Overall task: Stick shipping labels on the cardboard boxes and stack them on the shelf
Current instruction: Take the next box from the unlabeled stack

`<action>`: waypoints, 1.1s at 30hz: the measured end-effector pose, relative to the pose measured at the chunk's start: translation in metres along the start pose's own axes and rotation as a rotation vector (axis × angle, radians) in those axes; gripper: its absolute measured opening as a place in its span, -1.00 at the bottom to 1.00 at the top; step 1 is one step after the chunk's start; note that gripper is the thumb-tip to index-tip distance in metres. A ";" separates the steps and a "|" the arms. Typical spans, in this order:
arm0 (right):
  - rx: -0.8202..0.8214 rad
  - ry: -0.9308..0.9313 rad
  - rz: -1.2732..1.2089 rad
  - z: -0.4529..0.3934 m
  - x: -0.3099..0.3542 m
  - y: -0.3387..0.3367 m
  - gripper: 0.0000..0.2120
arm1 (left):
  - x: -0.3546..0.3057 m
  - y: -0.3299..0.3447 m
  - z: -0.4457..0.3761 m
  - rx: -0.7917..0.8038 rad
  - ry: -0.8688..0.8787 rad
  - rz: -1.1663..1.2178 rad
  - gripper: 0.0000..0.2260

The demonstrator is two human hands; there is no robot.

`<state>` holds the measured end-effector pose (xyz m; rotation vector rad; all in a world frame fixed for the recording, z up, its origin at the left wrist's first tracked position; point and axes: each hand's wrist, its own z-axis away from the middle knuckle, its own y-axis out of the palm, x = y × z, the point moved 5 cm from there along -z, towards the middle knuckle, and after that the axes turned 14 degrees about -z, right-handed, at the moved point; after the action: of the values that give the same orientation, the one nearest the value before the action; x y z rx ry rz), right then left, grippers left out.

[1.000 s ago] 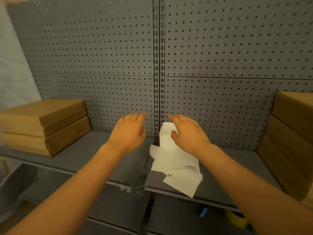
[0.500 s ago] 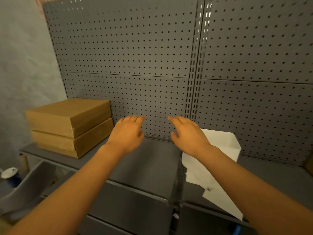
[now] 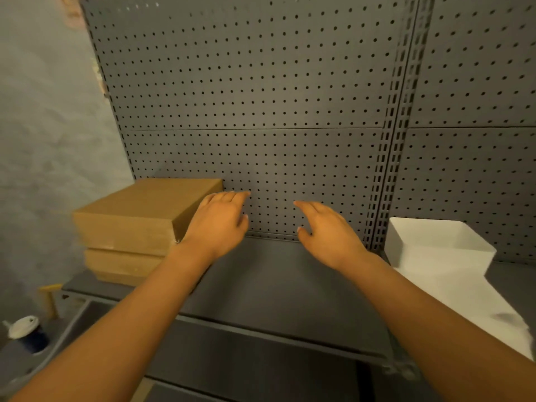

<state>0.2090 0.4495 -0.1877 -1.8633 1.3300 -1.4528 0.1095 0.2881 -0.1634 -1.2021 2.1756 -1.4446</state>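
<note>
Grey shelf (image 3: 275,285) | cardboard boxes (image 3: 136,224) unlabelled | hands: left (image 3: 217,224), right (image 3: 327,230) released

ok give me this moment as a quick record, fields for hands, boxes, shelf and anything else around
left hand: open, fingers straight, holds nothing, by the top box's right side
right hand: open, holds nothing, above the shelf
cardboard boxes: two stacked at the shelf's left end
shelf: grey metal, pegboard behind
white paper tray: on the shelf, right
lidded cup: lower left, below the shelf
</note>
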 end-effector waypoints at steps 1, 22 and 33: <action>0.007 -0.005 -0.002 -0.002 0.005 0.005 -0.49 | 0.009 0.000 0.003 -0.008 -0.017 0.009 -0.55; 0.010 0.056 -0.315 -0.083 0.121 0.115 -0.51 | 0.248 0.035 0.038 -0.042 -0.440 0.232 -0.56; -0.020 0.551 -0.786 -0.120 0.144 0.175 -0.50 | 0.339 0.093 0.036 0.269 -0.670 0.777 -0.60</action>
<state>0.0254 0.2714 -0.2108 -2.2156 0.8055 -2.4863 -0.1246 0.0246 -0.1876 -0.5154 1.6140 -0.8002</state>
